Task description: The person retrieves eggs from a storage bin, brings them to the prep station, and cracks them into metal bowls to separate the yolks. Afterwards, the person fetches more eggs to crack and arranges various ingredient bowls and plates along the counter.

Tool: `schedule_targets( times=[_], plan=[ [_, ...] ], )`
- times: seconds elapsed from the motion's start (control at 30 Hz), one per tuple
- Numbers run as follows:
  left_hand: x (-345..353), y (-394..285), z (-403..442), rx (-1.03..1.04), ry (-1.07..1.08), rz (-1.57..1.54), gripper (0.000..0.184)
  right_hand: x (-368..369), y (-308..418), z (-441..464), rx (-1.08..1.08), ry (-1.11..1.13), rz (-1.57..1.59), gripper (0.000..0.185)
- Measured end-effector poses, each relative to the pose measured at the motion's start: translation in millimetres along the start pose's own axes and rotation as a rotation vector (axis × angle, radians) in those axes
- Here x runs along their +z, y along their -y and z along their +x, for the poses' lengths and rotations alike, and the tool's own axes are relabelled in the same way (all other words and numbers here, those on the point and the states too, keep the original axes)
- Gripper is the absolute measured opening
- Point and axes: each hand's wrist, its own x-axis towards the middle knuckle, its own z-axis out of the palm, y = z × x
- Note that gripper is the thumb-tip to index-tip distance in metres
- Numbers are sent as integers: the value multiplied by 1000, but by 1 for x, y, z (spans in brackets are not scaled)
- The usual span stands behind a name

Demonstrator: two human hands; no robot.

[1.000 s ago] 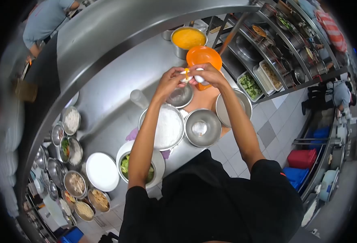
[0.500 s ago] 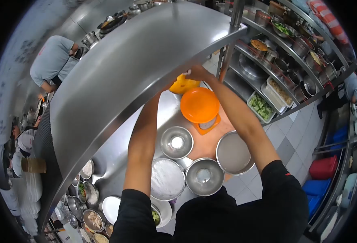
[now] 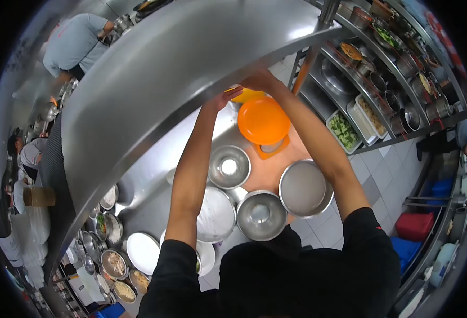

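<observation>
Both my arms reach forward under the edge of a steel overshelf [image 3: 191,58]. My left hand [image 3: 225,99] is beside a yellow mass [image 3: 250,95], its visible fingers stretched out. On the other side of it my right hand [image 3: 261,80] is partly hidden by the shelf edge, and its fingers do not show clearly. Just nearer to me, an orange plate [image 3: 263,120] sits on an orange scale [image 3: 271,150]. Between my forearms are a metal bowl [image 3: 230,167], another metal bowl [image 3: 261,214], a bowl of white powder [image 3: 215,214] and a bowl of greyish liquid [image 3: 303,186].
A rack [image 3: 374,87] with pots and a tub of chopped greens [image 3: 343,131] stands at the right. White plates [image 3: 143,253] and several bowls of ingredients [image 3: 114,264] are at lower left. A co-worker [image 3: 78,42] bends over at upper left. A red bin [image 3: 414,226] is far right.
The view has shifted, with the bowls appearing slightly higher. My left hand's fingers now show beyond the shelf edge, where they were hidden before. The yellow mass is less visible.
</observation>
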Motion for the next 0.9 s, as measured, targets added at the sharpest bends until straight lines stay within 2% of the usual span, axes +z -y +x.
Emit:
schedule_targets(
  times=[0.03,0.07,0.1,0.17,0.2,0.23,0.3,0.33,0.37,0.43,0.47,0.5,0.53,0.57,0.63,0.7,0.73,0.77,0.8,0.87,0.9],
  plan=[
    [1,8,-9,-19,-11,-14,34,4,16,-7,0,78,-40,32],
    [2,14,-18,-33,11,-145,36,10,22,-11,103,234,-87,35],
    [4,19,-28,-41,31,-275,40,7,38,-19,117,253,-76,35],
    [9,24,-52,-26,-8,-378,36,-12,76,-24,302,58,158,34],
    [11,26,-66,-68,-17,-446,35,1,69,-38,89,-204,212,40],
    [9,30,-79,-105,-22,-510,34,-7,84,-48,95,-188,213,40],
    [-4,30,-105,-117,28,-544,33,-29,118,-69,928,-186,934,47],
    [-18,35,-120,-107,43,-464,33,-35,131,-86,1066,-181,996,54],
    [-31,39,-134,-97,64,-381,32,-40,136,-106,1078,-182,987,54],
    [-43,47,-174,-24,-24,-307,31,-46,135,-154,1200,88,1162,48],
    [-44,48,-197,-20,-93,-265,29,-49,140,-170,1190,68,1146,48],
    [-43,50,-219,-10,-158,-225,28,-54,147,-186,1125,-30,1320,42],
    [-46,58,-237,66,-219,-205,25,-59,151,-198,1058,-133,1491,37],
    [-50,68,-251,142,-278,-190,23,-67,151,-204,1052,-157,1469,37],
    [-59,79,-283,100,-227,-211,22,-85,150,-210,1032,-246,1316,32],
    [-58,84,-314,76,-151,-220,24,-101,131,-193,1017,-603,1288,25],
    [-58,88,-323,84,-138,-217,24,-102,101,-188,897,-732,1244,24],
    [-57,94,-332,84,-155,-235,25,-112,90,-174,921,-795,1038,27],
    [-55,99,-341,82,-177,-252,25,-111,63,-164,1059,-896,862,31],
    [-46,103,-356,87,-197,-265,25,-105,9,-154,1113,-844,1288,34],
    [-44,103,-360,88,-218,-283,26,-102,-4,-146,1098,-843,1301,34]
  ],
)
